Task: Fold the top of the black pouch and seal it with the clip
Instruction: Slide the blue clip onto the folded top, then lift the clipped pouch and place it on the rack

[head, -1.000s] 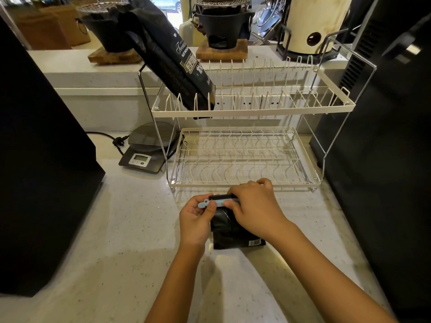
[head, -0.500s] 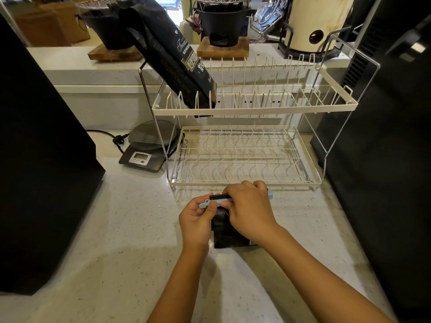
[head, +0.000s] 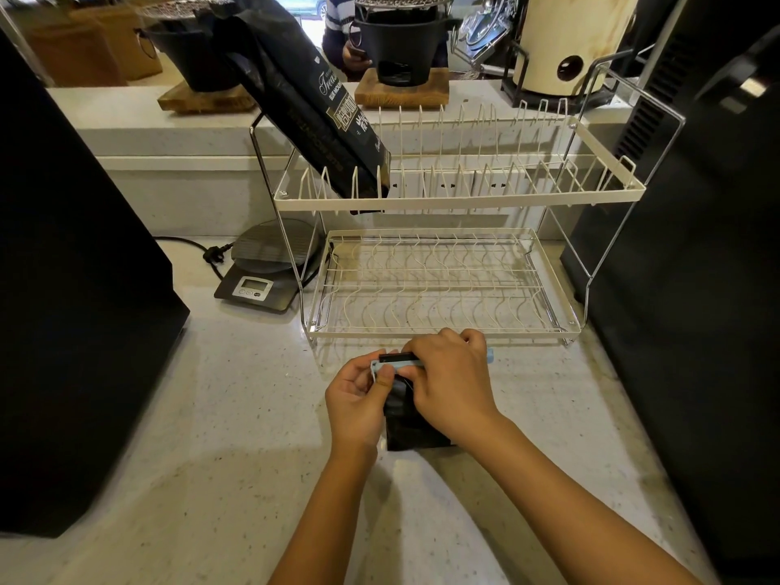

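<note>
A small black pouch (head: 411,428) stands on the speckled counter (head: 211,415) just in front of the dish rack. A pale blue clip (head: 394,365) lies across its folded top. My left hand (head: 356,401) pinches the clip's left end with thumb and fingers. Over the pouch's top and the clip's right part my right hand (head: 451,380) is closed, hiding most of the fold. The clip's right tip (head: 489,355) pokes out past my right hand.
A two-tier cream wire dish rack (head: 443,285) stands right behind the pouch, with a big black coffee bag (head: 320,107) leaning in its upper tier. A kitchen scale (head: 261,272) sits left of it. Tall black appliances flank both sides (head: 71,289) (head: 696,247).
Both hands and the pouch have stayed in nearly the same spot. My left thumb has shifted slightly along the clip's left end, and the clip's right tip now shows past my right hand.
</note>
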